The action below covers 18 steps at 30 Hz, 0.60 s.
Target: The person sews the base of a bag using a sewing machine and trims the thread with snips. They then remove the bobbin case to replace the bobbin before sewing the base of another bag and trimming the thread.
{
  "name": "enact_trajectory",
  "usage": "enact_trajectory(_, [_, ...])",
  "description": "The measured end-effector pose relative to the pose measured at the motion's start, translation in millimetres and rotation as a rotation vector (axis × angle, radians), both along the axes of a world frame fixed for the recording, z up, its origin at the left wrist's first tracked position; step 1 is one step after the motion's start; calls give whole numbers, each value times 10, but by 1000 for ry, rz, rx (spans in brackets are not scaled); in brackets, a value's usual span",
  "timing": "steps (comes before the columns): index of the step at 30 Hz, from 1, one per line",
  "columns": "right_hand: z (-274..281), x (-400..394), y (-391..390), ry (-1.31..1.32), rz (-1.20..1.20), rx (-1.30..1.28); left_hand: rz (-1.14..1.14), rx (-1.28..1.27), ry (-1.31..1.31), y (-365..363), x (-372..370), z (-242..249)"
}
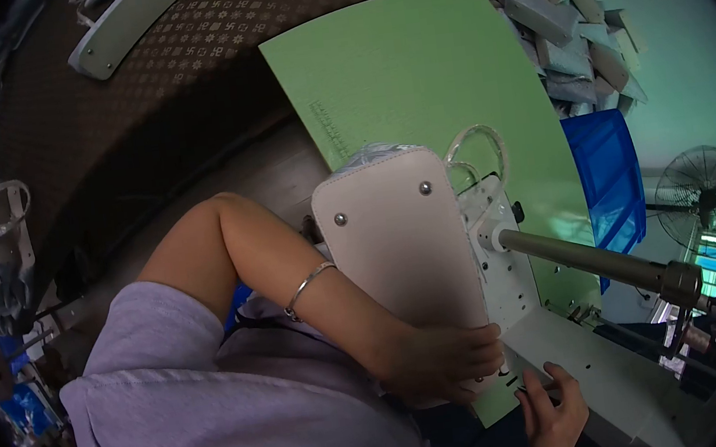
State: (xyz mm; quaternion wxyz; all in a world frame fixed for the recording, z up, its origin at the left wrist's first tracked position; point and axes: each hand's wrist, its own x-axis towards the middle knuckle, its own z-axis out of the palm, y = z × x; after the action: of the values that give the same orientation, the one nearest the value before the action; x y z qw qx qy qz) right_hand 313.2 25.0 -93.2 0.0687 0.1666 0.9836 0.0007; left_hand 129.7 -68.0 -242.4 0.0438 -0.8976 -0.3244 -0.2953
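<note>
A pale pinkish-beige handbag (400, 245) lies on its side with its base turned up. Round metal feet stud that base, and the stitched edge shows. My left hand (444, 359), below a silver bangle, wraps over the bag's near end with the fingers curled around its edge. Clear wrapping covers the bag's handle (490, 142) on the far side. To the right of the bag's near corner is my right hand (555, 404), thumb and fingers apart, with nothing clearly visible between them. The bag rests against a white machine plate (512, 294) dotted with holes.
A thick metal machine shaft (592, 259) runs rightward from the plate. Beneath is a green table board (411, 67). Blue crates (608, 168) stand right, near a fan (706, 197) and piled wrapped bags (555, 16). A brown patterned surface (213, 37) holds another bag piece (124, 29).
</note>
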Motion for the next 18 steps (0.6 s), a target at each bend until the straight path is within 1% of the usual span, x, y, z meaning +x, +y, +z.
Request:
enact_trajectory(2, [21, 30, -27, 23, -22, 22, -41, 42, -43, 60, -85, 46])
enact_trajectory(5, [-66, 180, 16, 60, -79, 62, -129, -61, 112, 169, -197, 295])
enact_trajectory(7, [-229, 383, 84, 87, -136, 88, -168, -126, 304, 211, -192, 345])
enact_trajectory(8, [-270, 466, 71, 92, -150, 88, -181, -125, 311, 247, -201, 346])
enact_trajectory(10, [-331, 507, 69, 114, -294, 105, -232, -138, 135, 329, -252, 349])
enact_trajectory(11, [-330, 485, 68, 118, -301, 98, -238, -144, 140, 352, -269, 361])
enact_trajectory(13, [-257, 430, 60, 212, -277, -43, -352, -246, 214, 391, -300, 403])
enact_trajectory(14, [-184, 404, 50, 213, -277, -49, -352, -251, 215, 426, -349, 448])
enact_trajectory(16, [-51, 337, 54, 161, -142, -144, -477, -319, 313, 485, -470, 532])
enact_trajectory(17, [-53, 323, 60, 169, -133, -149, -468, -326, 318, 491, -495, 526])
enact_trajectory(18, [-59, 312, 61, 76, -124, -39, -475, -323, 273, 499, -517, 516])
